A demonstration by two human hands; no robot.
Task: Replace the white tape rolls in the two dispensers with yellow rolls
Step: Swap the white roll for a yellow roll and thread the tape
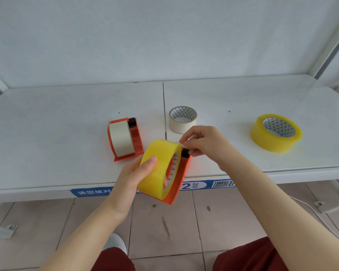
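Your left hand gripped the yellow roll sitting in the orange dispenser, held off the near edge of the table, while your right hand pinched the black roller at its 1 o'clock end. The second dispenser at 10 o'clock held its white roll, the loose white roll lay at 12, and the spare yellow roll at 2. Risk: the held roll looked tilted and maybe not fully seated, so a hard tug there could pop it out, with only floor below.
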